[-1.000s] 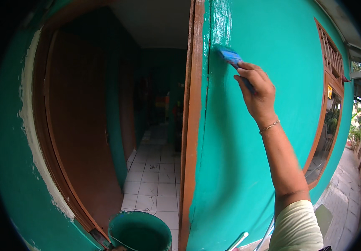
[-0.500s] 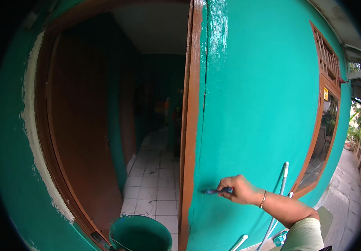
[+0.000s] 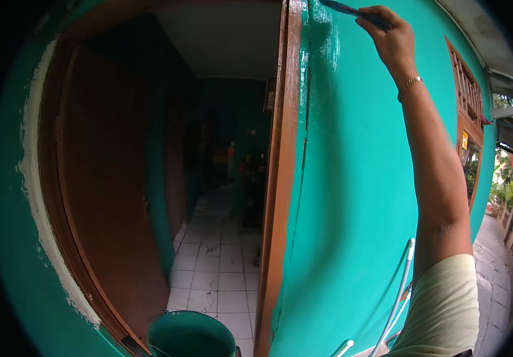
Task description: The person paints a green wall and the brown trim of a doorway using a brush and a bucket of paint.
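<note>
Brush back at top of wall beside door frame.
Right hand (image 3: 390, 37), low on the teal wall (image 3: 363, 178) half a second ago, now grips paintbrush (image 3: 351, 11) overhead; wet streak glistens there.

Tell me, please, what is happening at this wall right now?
A person is painting a teal wall beside a brown door frame. The right hand is raised high and holds a paintbrush against the top of the wall, where the paint looks wet and shiny. The left hand is out of view. A bucket of teal paint sits below by the doorway.
</note>
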`<state>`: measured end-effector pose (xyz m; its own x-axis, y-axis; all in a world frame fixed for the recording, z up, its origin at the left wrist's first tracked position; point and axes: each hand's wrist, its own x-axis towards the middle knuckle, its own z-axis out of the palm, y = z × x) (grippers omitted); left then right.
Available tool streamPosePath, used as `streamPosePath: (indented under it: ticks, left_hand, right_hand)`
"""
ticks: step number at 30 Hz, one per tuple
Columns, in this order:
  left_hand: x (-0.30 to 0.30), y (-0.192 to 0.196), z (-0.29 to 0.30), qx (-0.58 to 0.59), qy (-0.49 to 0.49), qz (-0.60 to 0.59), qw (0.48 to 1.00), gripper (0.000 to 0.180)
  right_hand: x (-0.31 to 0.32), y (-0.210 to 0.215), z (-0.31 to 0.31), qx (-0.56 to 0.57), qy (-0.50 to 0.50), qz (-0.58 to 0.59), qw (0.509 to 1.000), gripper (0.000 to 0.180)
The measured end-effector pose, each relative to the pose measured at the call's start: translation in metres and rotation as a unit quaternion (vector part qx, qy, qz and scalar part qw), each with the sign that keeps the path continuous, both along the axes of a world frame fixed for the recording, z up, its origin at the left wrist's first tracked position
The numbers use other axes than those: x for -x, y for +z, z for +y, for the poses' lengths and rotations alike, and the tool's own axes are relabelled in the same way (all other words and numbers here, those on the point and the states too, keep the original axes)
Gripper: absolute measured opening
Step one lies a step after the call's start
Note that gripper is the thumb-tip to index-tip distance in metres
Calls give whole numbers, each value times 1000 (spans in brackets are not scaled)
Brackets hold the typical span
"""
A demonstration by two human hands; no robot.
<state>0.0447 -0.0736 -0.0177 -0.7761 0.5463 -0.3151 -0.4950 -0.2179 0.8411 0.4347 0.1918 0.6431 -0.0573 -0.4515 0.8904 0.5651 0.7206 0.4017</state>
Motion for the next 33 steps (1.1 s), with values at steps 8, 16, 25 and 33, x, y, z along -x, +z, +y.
streamPosePath:
  ticks: [8,16,25,33]
  left_hand:
    - [34,4,30,12,25,22,999,36]
    - [39,22,33,2,20,14,1000,33]
    - [49,-1,54,-106,-6,38,994,17]
    - [45,27,43,27,-33,57,997,42]
  right_hand:
    - [-9,8,32,79,-54,-22,995,19]
    - [-28,-210,-56,332,-28,-244,911,21]
    - [-17,-8,-20,52,-22,-59,997,20]
    - [52,134,26,10,53,80,995,16]
